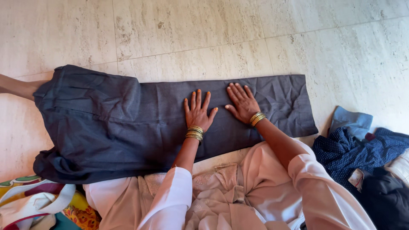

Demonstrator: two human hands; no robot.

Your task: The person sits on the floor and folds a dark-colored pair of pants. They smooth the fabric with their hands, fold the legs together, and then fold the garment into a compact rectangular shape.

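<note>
A dark grey pair of trousers lies flat on the pale stone floor, waistband to the left, legs folded together and stretching right. My left hand rests palm down on the middle of the cloth, fingers spread. My right hand presses flat on the leg a little farther right, fingers apart. Gold bangles circle both wrists. Neither hand grips anything.
A heap of clothes, blue dotted and dark pieces, sits at the right. Colourful fabric lies at the bottom left. A bare leg or arm shows at the left edge by the waistband. My pale pink garment fills the bottom.
</note>
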